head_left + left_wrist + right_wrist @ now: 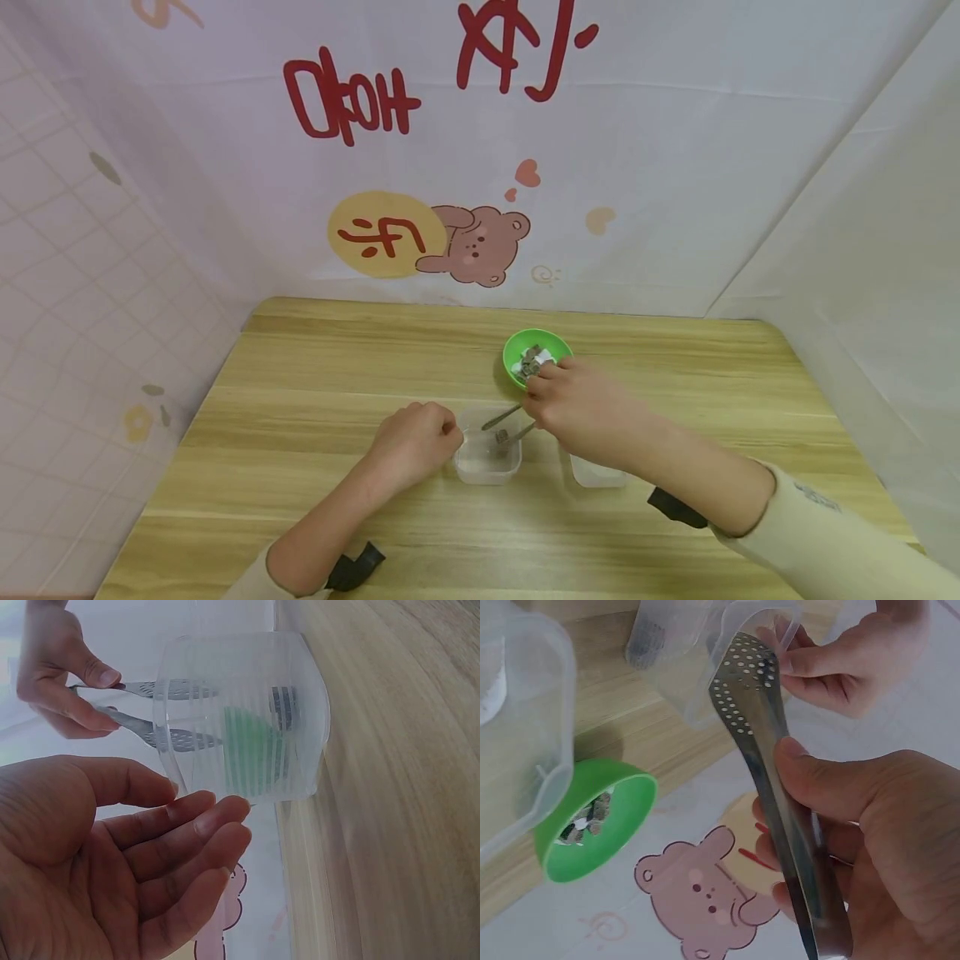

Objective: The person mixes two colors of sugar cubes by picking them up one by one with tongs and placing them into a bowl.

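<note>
My right hand (581, 412) grips a pair of metal tongs (769, 765) with perforated ends. The tong arms are apart, and their ends reach into a clear plastic container (483, 477). Inside that container lies a small dark grey piece (502, 436), seen through the wall as a ridged dark patch (283, 707) in the left wrist view. Beside the container's left side is my left hand (415, 442), its fingers loosely bent with nothing held. Its fingertips are close to the container wall; whether they touch I cannot tell.
A green bowl (513, 340) with several grey and white pieces stands behind the container. To the right, partly under my right forearm, is a second clear container (600, 479) with something white inside. The wooden table (337, 358) ends at a printed cloth backdrop (652, 167).
</note>
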The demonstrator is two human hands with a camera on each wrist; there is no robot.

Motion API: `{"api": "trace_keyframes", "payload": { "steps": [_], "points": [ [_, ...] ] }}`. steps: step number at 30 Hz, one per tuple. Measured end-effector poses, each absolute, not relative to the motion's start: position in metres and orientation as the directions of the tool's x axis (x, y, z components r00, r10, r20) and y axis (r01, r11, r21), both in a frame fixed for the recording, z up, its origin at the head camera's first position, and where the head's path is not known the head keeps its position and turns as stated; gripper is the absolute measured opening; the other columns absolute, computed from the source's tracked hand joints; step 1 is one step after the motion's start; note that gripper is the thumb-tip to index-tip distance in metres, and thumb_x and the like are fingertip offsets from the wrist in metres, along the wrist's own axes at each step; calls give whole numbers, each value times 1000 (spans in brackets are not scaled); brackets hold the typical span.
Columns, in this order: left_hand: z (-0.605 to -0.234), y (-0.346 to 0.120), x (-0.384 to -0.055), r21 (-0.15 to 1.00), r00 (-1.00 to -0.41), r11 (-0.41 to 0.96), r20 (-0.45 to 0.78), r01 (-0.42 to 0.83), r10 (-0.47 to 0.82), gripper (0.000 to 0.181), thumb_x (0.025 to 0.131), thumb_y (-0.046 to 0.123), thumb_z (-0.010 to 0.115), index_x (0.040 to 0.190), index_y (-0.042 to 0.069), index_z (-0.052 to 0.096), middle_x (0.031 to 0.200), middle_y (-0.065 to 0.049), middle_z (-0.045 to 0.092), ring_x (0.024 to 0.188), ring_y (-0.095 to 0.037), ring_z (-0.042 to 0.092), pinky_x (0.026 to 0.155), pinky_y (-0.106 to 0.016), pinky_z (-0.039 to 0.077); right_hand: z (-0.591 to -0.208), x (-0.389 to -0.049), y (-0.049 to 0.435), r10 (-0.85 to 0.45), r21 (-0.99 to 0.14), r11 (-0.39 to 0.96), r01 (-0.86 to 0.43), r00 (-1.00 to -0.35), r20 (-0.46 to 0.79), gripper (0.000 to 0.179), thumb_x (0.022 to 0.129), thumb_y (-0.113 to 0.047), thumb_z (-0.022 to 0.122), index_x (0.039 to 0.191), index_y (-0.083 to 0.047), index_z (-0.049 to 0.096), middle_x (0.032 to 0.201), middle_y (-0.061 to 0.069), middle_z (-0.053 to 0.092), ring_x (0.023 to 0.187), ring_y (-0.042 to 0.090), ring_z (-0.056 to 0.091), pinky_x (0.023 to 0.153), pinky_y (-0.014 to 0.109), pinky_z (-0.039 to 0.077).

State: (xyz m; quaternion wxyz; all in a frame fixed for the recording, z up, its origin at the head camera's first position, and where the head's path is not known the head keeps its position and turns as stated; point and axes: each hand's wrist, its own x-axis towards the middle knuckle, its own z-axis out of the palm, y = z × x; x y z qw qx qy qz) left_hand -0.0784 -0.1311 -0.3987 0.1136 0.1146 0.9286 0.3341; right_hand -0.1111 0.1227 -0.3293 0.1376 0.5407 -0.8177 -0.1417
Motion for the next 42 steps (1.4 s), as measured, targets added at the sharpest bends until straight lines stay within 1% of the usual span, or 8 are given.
{"api": "trace_keyframes", "payload": {
  "steps": [3, 6, 11, 14, 20, 28, 38, 42],
  "points": [
    [-399, -131, -79, 645, -948, 752, -139, 134, 288, 42, 95, 10, 61, 58, 19, 43, 51, 9, 31, 49, -8, 27, 48, -27, 23, -329, -110, 113, -922, 412, 364, -835, -386, 33, 14, 79, -13, 86, 85, -12, 73, 80, -2, 62, 77, 18, 57, 68, 30, 43],
    [-399, -131, -79, 642, -948, 754, -137, 137, 289, 42, 95, 10, 61, 58, 19, 43, 51, 9, 32, 48, -8, 28, 48, -27, 24, -331, -108, 106, -917, 435, 363, -824, -399, 8, 13, 77, -11, 84, 79, -13, 71, 77, -2, 61, 76, 19, 57, 68, 30, 44],
    [-399, -131, -80, 642, -948, 753, -131, 143, 291, 43, 94, 9, 61, 57, 19, 41, 51, 10, 31, 48, -7, 27, 47, -27, 22, -329, -105, 92, -900, 453, 371, -811, -434, -39, 24, 77, -10, 81, 64, -18, 63, 67, -4, 56, 68, 18, 54, 65, 30, 43],
    [-399, -132, -80, 647, -948, 750, -130, 141, 291, 43, 94, 9, 60, 57, 19, 41, 50, 10, 30, 48, -7, 26, 47, -26, 21, -327, -102, 82, -897, 491, 349, -799, -436, -73, 29, 78, -12, 82, 60, -21, 61, 64, -4, 55, 65, 16, 52, 63, 29, 42],
    [-400, -132, -80, 656, -946, 741, -132, 142, 298, 41, 94, 9, 60, 57, 19, 43, 50, 10, 31, 48, -7, 26, 47, -26, 21, -328, -93, 65, -881, 562, 322, -762, -458, -118, 29, 80, -13, 82, 61, -22, 62, 63, -4, 59, 62, 14, 51, 58, 26, 40],
    [-401, -132, -81, 650, -945, 746, -134, 144, 299, 38, 94, 9, 61, 59, 17, 50, 51, 9, 33, 48, -8, 28, 47, -27, 23, -331, -88, 56, -848, 604, 316, -731, -503, -165, 34, 83, -14, 80, 59, -22, 57, 57, -6, 49, 59, 12, 42, 55, 24, 32],
    [-399, -132, -80, 654, -942, 744, -146, 136, 301, 35, 95, 10, 62, 61, 15, 55, 51, 8, 36, 47, -8, 31, 46, -26, 24, -330, -88, 50, -859, 582, 277, -764, -468, -205, 33, 82, -17, 82, 61, -27, 59, 58, -9, 53, 58, 11, 44, 55, 24, 35],
    [-399, -132, -80, 655, -941, 742, -142, 142, 306, 35, 94, 10, 63, 61, 16, 55, 51, 9, 35, 48, -8, 30, 46, -26, 23, -331, -86, 47, -847, 577, 278, -768, -479, -230, 32, 82, -19, 82, 62, -27, 59, 58, -10, 53, 58, 11, 45, 55, 23, 36]
  ]
}}
